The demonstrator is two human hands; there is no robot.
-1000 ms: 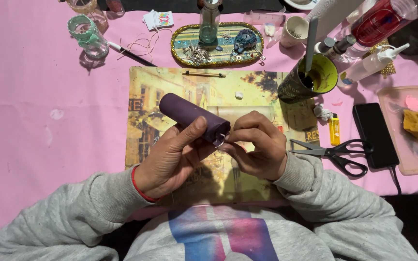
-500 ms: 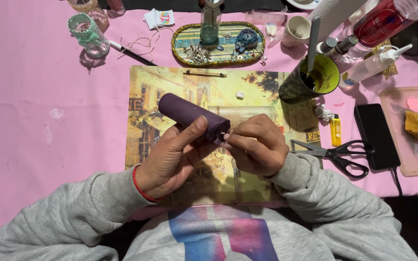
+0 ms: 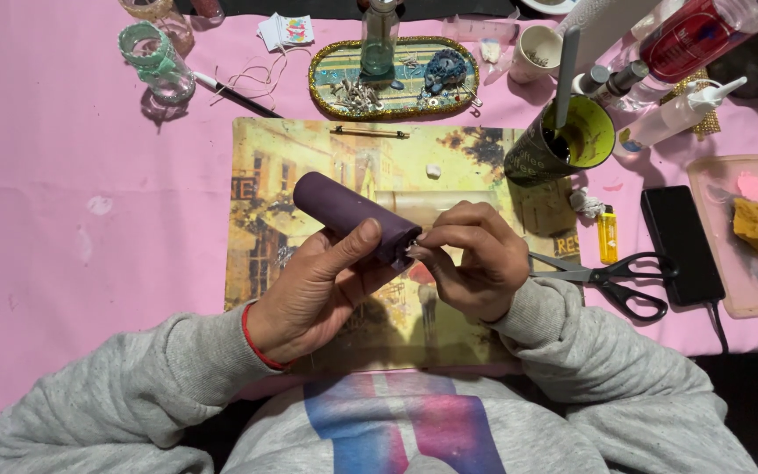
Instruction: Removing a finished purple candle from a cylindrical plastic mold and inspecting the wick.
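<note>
Pink-covered table [image 3: 63,263] with picture placemat [image 3: 309,167], oval tray [image 3: 322,83], black scissors [image 3: 611,279], phone [image 3: 677,241], yellow lighter [image 3: 607,235].

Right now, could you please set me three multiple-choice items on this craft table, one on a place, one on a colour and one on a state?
1. Where do the black-handled scissors lie?
A. right of the right hand
B. on the oval tray
C. left of the left hand

2. What colour is the cylinder?
A. yellow
B. dark purple
C. white

3. How is the cylinder held?
A. lying free on the mat
B. standing in the green cup
C. gripped in the left hand

Answers:
1. A, they lie beside the right hand, on the pink tablecloth.
2. B, its whole side shows dark purple.
3. C, the left hand wraps it while the right fingertips work at its end.
</note>
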